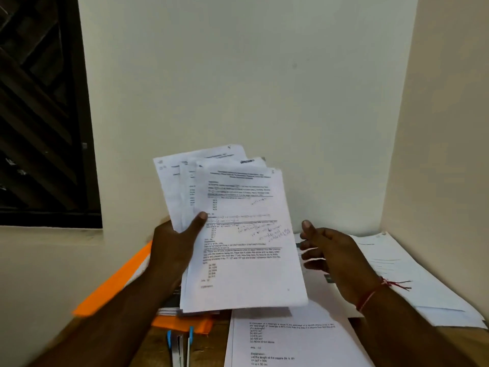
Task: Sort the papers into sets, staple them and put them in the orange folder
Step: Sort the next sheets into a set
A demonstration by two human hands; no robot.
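White papers (238,234) fan upward, the left grip (172,247) pinching their left edge

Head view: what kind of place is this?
Likely a study or office desk in a room corner: plain cream walls meeting at right, a dark slatted window at left, and a brown wooden desktop carrying printed white sheets, a flat orange folder and a blue-and-white stapler.

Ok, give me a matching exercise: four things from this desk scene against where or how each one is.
1 fanned papers
2 orange folder
3 blue stapler
4 right hand

A open, holding nothing
B gripped by the left hand
C at the picture's bottom edge
D lying beneath the left forearm

Pairs: 1-B, 2-D, 3-C, 4-A
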